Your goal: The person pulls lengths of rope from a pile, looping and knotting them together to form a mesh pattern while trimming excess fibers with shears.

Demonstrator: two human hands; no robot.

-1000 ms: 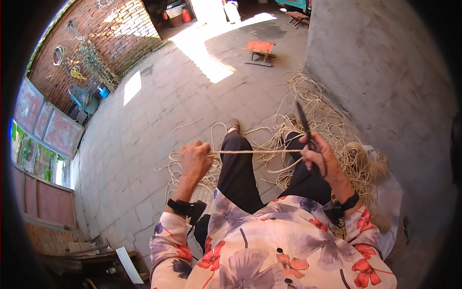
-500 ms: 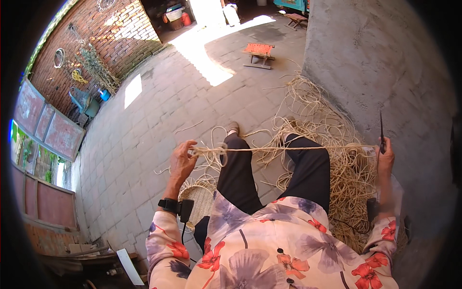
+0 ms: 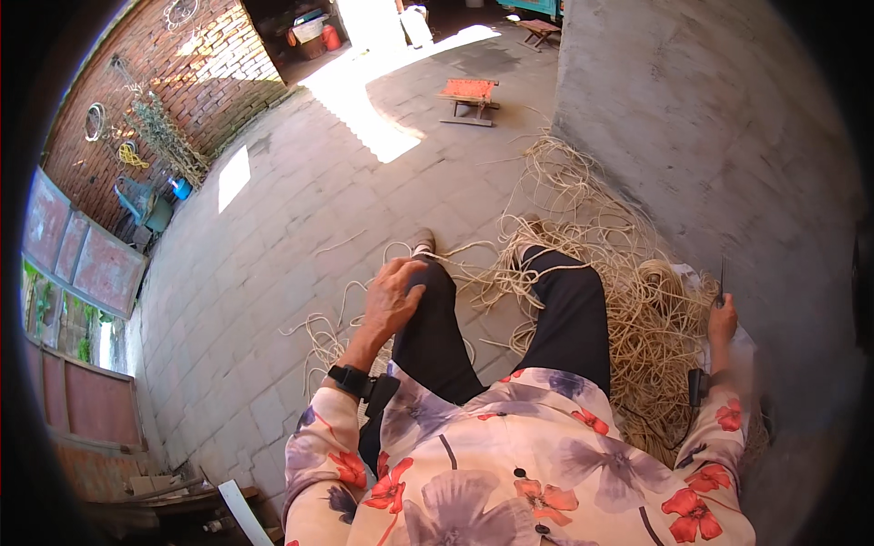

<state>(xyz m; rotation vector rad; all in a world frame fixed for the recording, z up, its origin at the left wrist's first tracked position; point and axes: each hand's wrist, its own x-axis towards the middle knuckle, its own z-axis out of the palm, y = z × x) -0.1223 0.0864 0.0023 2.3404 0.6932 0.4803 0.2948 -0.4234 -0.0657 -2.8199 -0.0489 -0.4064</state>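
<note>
My left hand point(image 3: 393, 296) is over my left knee, against the dark trousers, with thumb and fingers apart and nothing visible in it. Out to the right, by the grey wall, my right hand point(image 3: 722, 320) is closed around a thin, dark, pointed tool point(image 3: 723, 278); its tip points up and away from me. Whether it is a blade or a spike I cannot tell. A big tangled heap of straw-coloured cord point(image 3: 642, 355) lies beside my right leg. Loose strands spread over my right foot and between my feet, and more loops lie below my left hand.
A rough grey wall point(image 3: 692, 118) rises close on the right. Ahead on the paved floor point(image 3: 300, 227) stands a low folding stool point(image 3: 470, 98) with an orange seat. Brick wall point(image 3: 200, 82) and reddish metal gate panels point(image 3: 86, 246) are on the left, boards point(image 3: 168, 500) at lower left.
The cord stretched between my hands is gone from them. My left hand has moved right and onto the knee; my right hand has lowered slightly, still with the tool.
</note>
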